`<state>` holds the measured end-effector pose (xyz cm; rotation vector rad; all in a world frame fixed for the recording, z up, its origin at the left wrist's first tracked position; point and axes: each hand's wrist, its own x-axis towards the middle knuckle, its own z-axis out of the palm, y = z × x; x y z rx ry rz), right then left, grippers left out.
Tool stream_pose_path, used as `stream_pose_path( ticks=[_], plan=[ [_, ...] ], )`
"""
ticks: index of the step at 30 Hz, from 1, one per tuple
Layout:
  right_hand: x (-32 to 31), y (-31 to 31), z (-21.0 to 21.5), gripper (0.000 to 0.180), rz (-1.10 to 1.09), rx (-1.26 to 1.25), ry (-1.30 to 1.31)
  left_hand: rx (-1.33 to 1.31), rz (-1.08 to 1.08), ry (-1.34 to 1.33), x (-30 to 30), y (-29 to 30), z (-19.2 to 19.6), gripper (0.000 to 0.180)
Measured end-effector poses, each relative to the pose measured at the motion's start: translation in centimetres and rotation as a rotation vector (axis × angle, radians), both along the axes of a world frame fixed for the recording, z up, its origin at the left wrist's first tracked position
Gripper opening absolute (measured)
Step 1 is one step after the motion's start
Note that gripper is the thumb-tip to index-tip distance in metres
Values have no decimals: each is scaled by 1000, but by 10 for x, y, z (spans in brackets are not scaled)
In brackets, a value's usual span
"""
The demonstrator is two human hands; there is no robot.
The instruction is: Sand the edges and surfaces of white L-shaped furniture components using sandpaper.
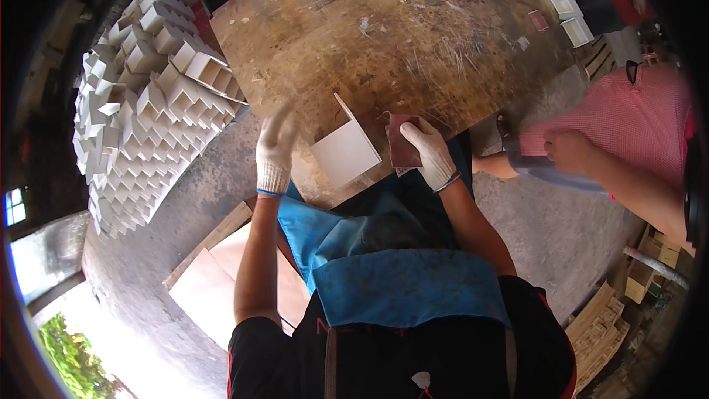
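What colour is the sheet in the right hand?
The sheet is reddish-brown, best seen in the head view.

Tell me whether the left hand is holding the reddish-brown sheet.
No, the gloved right hand grips the reddish-brown sheet, while the gloved left hand is apart from it, left of the white piece.

White panelled piece (pixel 344 154): square face, thin panel (pixel 359 127) on its 2 o'clock side reaching toward 11; at 6 o'clock on the surface (pixel 325 37). Reddish-brown sheet (pixel 403 148): pinched in right fingers (pixel 415 133), at the piece's 3 o'clock.
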<state>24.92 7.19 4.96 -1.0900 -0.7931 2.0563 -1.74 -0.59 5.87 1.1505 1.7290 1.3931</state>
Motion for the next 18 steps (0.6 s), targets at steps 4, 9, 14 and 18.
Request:
stream_pose_path(
  ticks=[4,9,14,18],
  plan=[
    [6,1,-5,32,-4,49,64,-17,-524,985,-8,6,53,44],
    [-2,-4,-15,26,-1,-25,63,51,-694,1131,-16,9,38,27],
    [13,1,-17,29,-62,110,-90,156,-931,812,-9,28,56,9],
    [37,18,-16,25,-168,8,-35,144,-775,623,5,63,75,11]
  ],
)
